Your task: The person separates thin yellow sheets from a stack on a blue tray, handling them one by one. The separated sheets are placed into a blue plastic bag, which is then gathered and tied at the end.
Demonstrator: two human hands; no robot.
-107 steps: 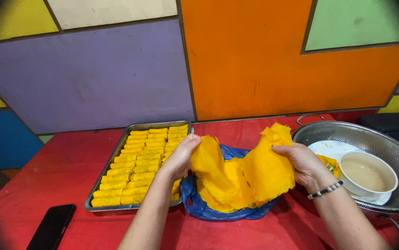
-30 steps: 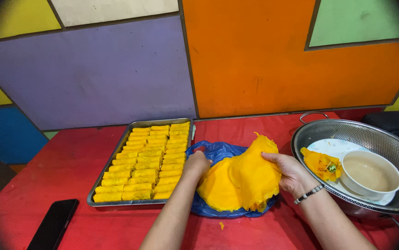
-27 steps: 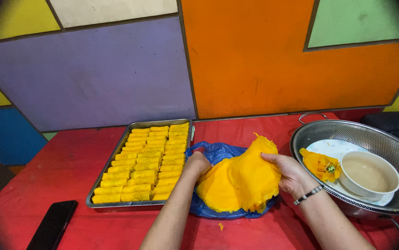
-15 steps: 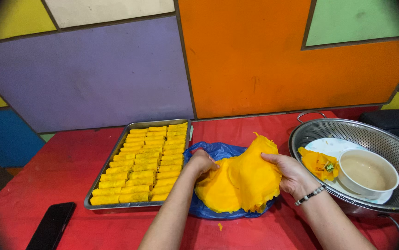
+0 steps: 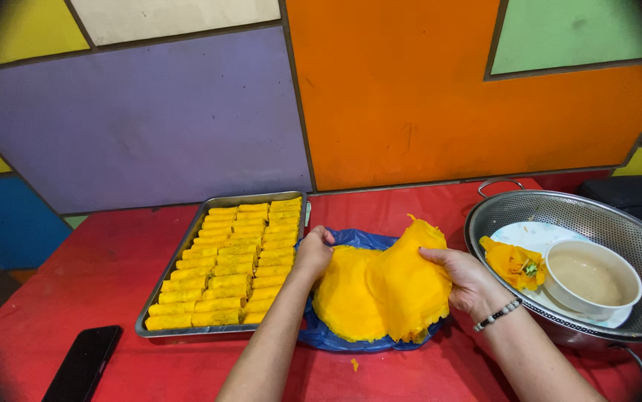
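Red cloth covers the one table (image 5: 112,260), the largest thing here, and on it stand one perforated metal colander (image 5: 559,212) at the right, one steel tray (image 5: 187,249) at the left, one blue plastic bag (image 5: 365,240) between them, and one dark phone (image 5: 82,363) at the near left corner. The tray carries three columns of small yellow rolls (image 5: 224,272) packed side by side; their exact number cannot be told. Inside the colander lie one white plate (image 5: 518,234), one white bowl (image 5: 592,279) of pale liquid, and one crumpled yellow scrap (image 5: 514,262). The stack of thin yellow-orange wrappers (image 5: 350,298) rests on the blue bag at the table's middle, soft, round-edged and limp, with the top sheet (image 5: 417,275) lifted and folded up on the right side. The left hand (image 5: 313,251) reaches forward, fingers curled and pinching the wrappers' far left edge. The right hand (image 5: 470,279), a beaded bracelet (image 5: 496,314) on its wrist, grips the raised sheet with the thumb over its front. One tiny yellow crumb (image 5: 354,364) lies on the cloth.
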